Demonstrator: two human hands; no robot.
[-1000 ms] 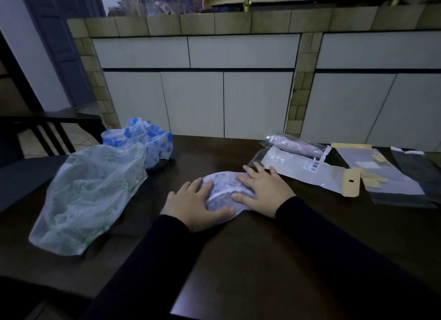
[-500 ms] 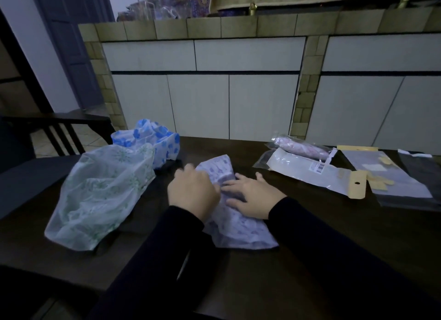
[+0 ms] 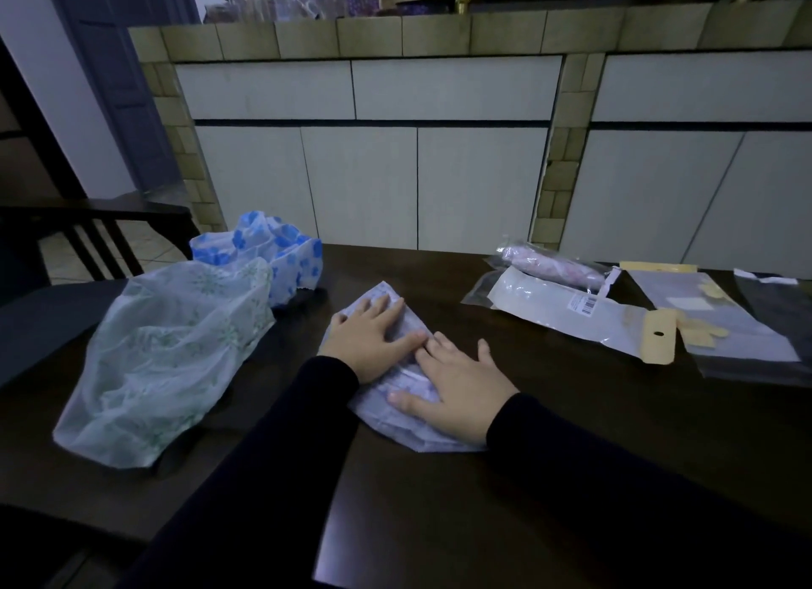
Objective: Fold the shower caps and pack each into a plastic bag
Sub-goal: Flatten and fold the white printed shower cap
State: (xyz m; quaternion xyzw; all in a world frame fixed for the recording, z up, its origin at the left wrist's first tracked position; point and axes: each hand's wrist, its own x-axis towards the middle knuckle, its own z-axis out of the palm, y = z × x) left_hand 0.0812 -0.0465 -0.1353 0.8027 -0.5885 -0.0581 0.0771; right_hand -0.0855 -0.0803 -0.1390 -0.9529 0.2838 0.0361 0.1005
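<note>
Left hand (image 3: 373, 338) and right hand (image 3: 457, 386) flat, fingers straight, pressing lilac shower cap (image 3: 395, 395) onto table (image 3: 571, 456) to crease fold

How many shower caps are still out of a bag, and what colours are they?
Green-patterned cap: 1
Blue-flowered cap: 1
Pale purple-patterned cap under both hands (left hand, right hand): 1
Total: 3 loose caps

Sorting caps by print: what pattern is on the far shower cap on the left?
Blue flowers on white, on the shower cap; head view.
</note>
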